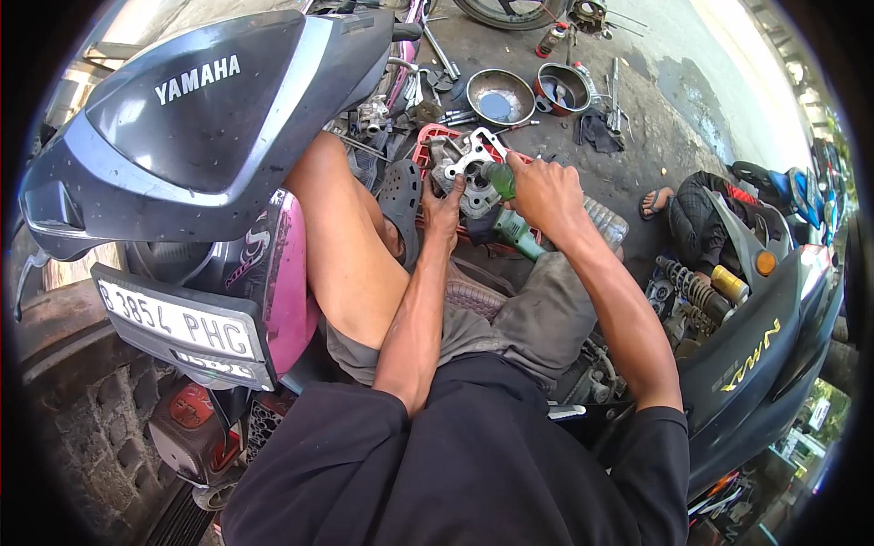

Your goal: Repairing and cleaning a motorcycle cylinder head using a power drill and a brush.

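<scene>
A black scooter front panel with a pale blue-grey stripe fills the left; a dark scooter body panel with yellow lettering lies to the right; a red plastic lattice crate sits on the grey ground ahead; beyond it is a round metal bowl; a silver-grey metal engine casting with bolt holes is over the crate, though whether the crate bears its weight I cannot tell; the left hand has its grip closed around the casting's near edge; the right hand grips a small green translucent object at the casting, contact unclear; the step seems to be working the casting's face; the next move likely calls for a steady left grip.
</scene>
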Tool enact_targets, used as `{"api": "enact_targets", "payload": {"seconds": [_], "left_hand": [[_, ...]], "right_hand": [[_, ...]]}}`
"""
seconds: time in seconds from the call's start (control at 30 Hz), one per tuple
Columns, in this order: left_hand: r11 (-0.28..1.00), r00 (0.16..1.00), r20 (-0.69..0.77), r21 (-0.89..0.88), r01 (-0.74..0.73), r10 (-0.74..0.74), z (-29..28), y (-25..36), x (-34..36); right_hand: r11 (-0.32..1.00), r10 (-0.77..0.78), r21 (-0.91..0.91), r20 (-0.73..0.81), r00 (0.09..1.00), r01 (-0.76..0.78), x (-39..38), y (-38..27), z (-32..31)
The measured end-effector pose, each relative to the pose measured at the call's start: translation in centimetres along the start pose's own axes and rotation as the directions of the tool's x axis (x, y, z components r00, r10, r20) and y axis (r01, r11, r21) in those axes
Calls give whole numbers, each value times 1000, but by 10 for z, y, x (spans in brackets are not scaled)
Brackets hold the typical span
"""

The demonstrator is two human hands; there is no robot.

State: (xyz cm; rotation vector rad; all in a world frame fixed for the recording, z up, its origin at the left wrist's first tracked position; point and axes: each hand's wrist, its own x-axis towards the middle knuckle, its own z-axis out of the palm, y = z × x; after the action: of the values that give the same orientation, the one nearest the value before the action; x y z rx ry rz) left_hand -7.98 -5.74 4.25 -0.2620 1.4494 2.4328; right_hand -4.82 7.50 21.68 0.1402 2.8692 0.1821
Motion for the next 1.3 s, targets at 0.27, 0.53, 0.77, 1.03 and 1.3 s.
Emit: {"api": "enact_targets", "payload": {"seconds": [0.27,0.53,0.77,1.03,1.3], "left_hand": [[999,1000,22,32,-3,2,2,-1,-2],[999,998,56,45,-2,-1,-3,-5,2],[994,1000,-7,103,-21,22,-5,-9,4],[997,996,67,58,-57,53,3,5,-1],[988,993,78,115,-99,90,6,9,-1]], "right_hand": [[997,-70,12,33,997,70,-8,-7,-7],[997,21,-69,29,999,-19,-2,8,4],[998,17,-56,73,997,-12,-3,12,1],[997,-10,-81,99,995,18,-10,16,6],[992,16,-126,115,993,-2,-13,12,20]]}}
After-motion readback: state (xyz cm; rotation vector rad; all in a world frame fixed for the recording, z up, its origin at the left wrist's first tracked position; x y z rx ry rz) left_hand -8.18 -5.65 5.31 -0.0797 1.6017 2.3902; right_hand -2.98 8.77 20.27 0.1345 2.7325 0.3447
